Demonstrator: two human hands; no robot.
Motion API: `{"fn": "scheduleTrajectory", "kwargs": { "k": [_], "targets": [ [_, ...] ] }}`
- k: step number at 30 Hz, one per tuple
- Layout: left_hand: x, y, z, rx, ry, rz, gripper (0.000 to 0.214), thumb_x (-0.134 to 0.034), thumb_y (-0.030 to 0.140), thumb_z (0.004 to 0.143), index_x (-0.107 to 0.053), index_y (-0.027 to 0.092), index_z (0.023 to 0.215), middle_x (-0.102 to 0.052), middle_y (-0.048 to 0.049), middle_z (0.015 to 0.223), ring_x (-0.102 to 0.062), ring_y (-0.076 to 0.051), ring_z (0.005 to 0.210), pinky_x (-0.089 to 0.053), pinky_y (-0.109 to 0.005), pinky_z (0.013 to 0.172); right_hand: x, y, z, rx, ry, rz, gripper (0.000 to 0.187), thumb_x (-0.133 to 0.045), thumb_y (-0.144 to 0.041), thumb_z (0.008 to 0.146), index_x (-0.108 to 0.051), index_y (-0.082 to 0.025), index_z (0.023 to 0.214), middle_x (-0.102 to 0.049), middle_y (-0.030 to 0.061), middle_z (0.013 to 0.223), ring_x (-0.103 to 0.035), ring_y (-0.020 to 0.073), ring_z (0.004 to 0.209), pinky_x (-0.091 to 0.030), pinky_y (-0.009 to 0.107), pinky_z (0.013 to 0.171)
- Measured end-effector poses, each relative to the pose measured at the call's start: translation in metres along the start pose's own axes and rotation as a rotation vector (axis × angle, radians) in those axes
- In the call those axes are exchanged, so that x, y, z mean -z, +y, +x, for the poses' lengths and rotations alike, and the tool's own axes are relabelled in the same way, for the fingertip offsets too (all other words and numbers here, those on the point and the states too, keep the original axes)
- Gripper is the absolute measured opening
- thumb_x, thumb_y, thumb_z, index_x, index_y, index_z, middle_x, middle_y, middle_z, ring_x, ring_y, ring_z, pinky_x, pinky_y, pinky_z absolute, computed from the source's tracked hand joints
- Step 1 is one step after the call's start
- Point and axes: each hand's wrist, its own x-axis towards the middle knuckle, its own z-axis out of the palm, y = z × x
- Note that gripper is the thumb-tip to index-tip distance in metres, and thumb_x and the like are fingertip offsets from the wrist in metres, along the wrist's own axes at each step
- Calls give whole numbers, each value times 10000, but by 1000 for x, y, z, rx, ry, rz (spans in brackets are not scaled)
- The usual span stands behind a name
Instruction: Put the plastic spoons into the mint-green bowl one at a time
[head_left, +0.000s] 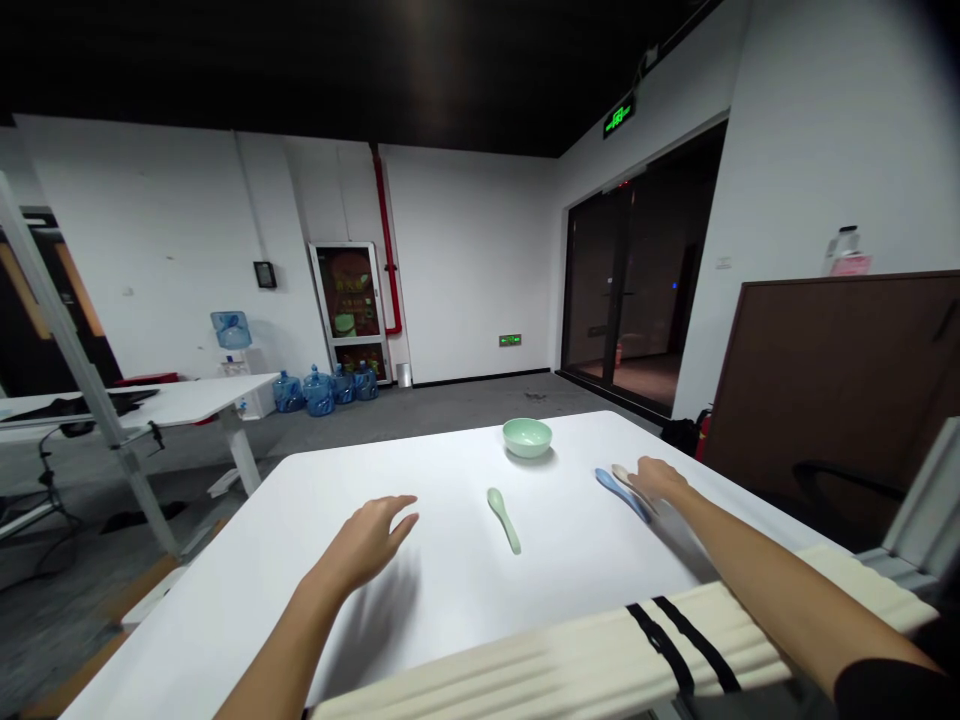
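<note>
Office room, white walls, black ceiling. Glass doors (611, 290) are standing in the right wall beneath a green exit sign (619, 116), and a dark brown cabinet (832, 400) is filling the right side. Blue water jugs (319, 392) are sitting on the grey carpet by the far wall, off past a second white desk (187, 405).

Main surface: a white table (225, 590) is spanning the foreground, with a cream ribbed pad (525, 660) and two black straps lying along its near edge. A pale green bowl (527, 438) is sitting upright toward the far edge. A pale green spoon (502, 520) is lying mid-table, between the hands. A blue spoon (621, 495) and a beige spoon (628, 480) are lying together at right. The right hand (656, 480) is reaching over them, its fingers (637, 480) at the beige spoon; cannot tell if it is gripping. The left hand (367, 545) is hovering open above the table, fingers spread, holding nothing.
</note>
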Motion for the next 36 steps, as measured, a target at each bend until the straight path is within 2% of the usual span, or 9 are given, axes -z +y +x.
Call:
{"fn": "scheduleTrajectory", "kwargs": {
  "k": [3,8,17,23,27,31,36],
  "targets": [
    [0,1,0,11,-7,6,540,-345,580,920,-601,264,1277,-632,-47,1309,-567,-272,1214,-453,-389,984,4,-11,-5,28,-10,-20,435,-569,-498,808,-668,-115,989,-663,213,1030,-649,294,903,-437,325,673],
    [1,3,0,10,-8,6,539,-346,576,921,-601,259,1275,-637,-55,1302,-576,-271,1200,-458,-383,973,4,-22,-10,98,-65,-77,336,-612,-413,771,-673,-131,944,-665,189,1049,-653,279,892,-424,305,659],
    [1,3,-1,-6,0,9,535,-344,575,920,-605,266,1269,-641,-49,1297,-579,-268,1201,-459,-381,972,-5,-20,-9,147,-133,-128,306,-656,-363,705,-644,-192,958,-652,142,1061,-641,262,879,-412,292,643],
    [1,2,0,6,-2,10,547,-338,583,916,-605,265,1273,-637,-51,1304,-570,-275,1211,-453,-387,979,-10,-18,-7,202,-164,-135,350,-649,-257,690,-606,-201,1033,-646,128,1044,-636,260,875,-406,288,637],
    [1,1,0,6,-7,3,553,-338,583,916,-602,257,1277,-635,-61,1304,-567,-281,1209,-449,-392,981,-10,-22,-8,192,-157,-123,282,-640,-275,715,-613,-176,978,-648,140,1050,-641,263,896,-407,288,652],
    [3,1,-1,10,-5,-7,542,-344,568,920,-597,253,1281,-633,-64,1307,-561,-278,1214,-446,-397,985,-4,-37,-15,189,-139,-90,248,-648,-312,724,-620,-145,906,-657,153,1013,-649,256,871,-400,274,631],
    [4,1,-3,21,-2,-1,529,-354,558,920,-606,254,1271,-640,-67,1295,-563,-281,1212,-444,-396,983,11,-68,-29,264,-151,-32,222,-645,-342,724,-629,-133,794,-666,125,852,-643,222,763,-369,257,562]
  ]
}}
